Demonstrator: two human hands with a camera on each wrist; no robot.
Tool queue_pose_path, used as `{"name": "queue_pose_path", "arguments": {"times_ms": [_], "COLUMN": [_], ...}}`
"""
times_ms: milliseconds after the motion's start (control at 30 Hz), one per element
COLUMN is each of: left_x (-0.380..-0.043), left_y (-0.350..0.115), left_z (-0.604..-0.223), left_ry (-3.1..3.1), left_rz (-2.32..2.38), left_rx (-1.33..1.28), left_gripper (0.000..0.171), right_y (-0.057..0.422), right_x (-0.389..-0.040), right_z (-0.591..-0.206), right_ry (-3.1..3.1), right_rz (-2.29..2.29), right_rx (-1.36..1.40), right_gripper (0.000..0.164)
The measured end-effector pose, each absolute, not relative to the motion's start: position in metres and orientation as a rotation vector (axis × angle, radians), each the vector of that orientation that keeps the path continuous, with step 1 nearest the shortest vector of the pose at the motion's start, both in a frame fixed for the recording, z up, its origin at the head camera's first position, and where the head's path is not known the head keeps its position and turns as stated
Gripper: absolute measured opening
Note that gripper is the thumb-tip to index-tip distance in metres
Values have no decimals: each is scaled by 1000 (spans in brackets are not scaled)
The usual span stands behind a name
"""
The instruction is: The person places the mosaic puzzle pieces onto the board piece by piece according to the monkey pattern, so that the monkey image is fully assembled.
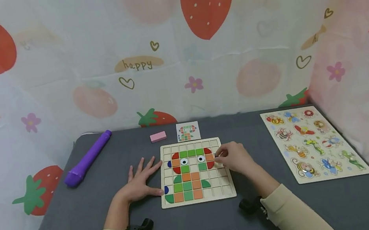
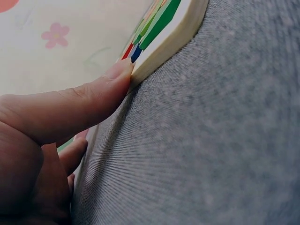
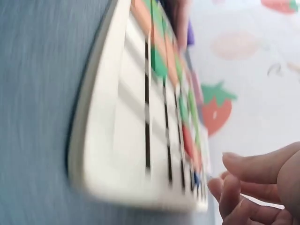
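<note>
A pale wooden grid board (image 1: 217, 189) lies on the table, with coloured tiles forming a figure with two round eyes. My left hand (image 1: 139, 184) is spread on its left side; the thumb touches the board's edge near a dark blue rounded tile (image 1: 166, 190), and another fingertip reaches the edge higher up. My right hand (image 1: 237, 157) hovers over the right part, fingers bent beside the red and orange tiles. In the right wrist view a small blue tile (image 3: 197, 178) sits at the board just beyond the right fingertips (image 3: 229, 159), which stand apart with nothing visible between them.
Behind the board lie a pattern card (image 1: 188, 131) and a pink block (image 1: 158, 137). A purple microphone-shaped object (image 1: 87, 160) rests at the back left. On the right is a board with insect pictures (image 1: 314, 143). A strawberry-printed curtain (image 1: 179, 80) hangs behind the table.
</note>
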State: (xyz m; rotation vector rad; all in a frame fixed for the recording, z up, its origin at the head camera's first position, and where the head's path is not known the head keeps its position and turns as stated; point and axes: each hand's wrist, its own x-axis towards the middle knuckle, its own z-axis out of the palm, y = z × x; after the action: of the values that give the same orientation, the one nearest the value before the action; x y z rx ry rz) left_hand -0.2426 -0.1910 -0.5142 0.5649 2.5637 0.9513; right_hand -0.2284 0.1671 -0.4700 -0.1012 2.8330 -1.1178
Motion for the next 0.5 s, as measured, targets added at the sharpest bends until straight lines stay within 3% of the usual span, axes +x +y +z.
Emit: {"name": "queue_pose_path", "arguments": {"times_ms": [500], "left_x": [-244], "left_y": [-192], "left_z": [-515], "left_ry": [2572], "left_rz": [950], "left_rx": [577], "left_gripper": [103], "right_y": [226], "right_x": [-257], "right_z": [-492], "right_ry": [3088], "right_rz": [-780], "right_rx": [156], "right_gripper": [35]}}
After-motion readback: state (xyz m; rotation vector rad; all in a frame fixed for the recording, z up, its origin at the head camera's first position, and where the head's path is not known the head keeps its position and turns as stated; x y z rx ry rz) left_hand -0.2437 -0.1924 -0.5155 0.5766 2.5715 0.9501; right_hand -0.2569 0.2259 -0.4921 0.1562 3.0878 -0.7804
